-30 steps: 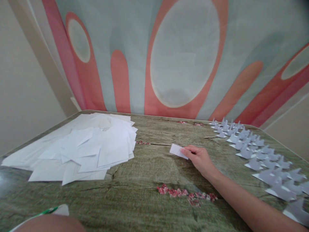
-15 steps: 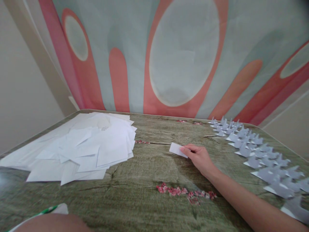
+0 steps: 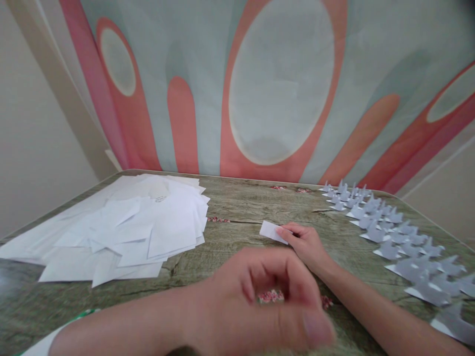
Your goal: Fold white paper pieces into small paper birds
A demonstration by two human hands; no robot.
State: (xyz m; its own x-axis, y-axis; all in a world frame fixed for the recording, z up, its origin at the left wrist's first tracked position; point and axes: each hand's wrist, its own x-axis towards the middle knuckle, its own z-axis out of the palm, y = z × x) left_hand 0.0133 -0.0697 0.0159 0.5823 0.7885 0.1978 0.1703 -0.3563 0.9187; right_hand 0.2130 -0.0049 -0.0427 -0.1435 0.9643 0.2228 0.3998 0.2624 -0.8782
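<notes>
In my right hand (image 3: 302,242), a small folded piece of white paper (image 3: 270,230) is pinched between thumb and fingers, just above the table. Closer to the camera, my left hand (image 3: 263,301) reaches across the lower middle of the view. Its fingers are loosely curled, and the table's printed flowers show through the gap between thumb and index finger. Nothing can be seen in the left hand; its fingertips are partly hidden behind the thumb. The two hands are apart.
A loose heap of white paper sheets (image 3: 174,222) covers the table's left side. Rows of folded white paper birds (image 3: 374,230) stand along the right. The wood-patterned tabletop (image 3: 237,198) meets a pink and grey-green patterned backdrop (image 3: 181,133) at its far edge.
My left hand has come up from the lower left corner to the lower middle, in front of the right hand. The right hand and its paper have hardly moved.
</notes>
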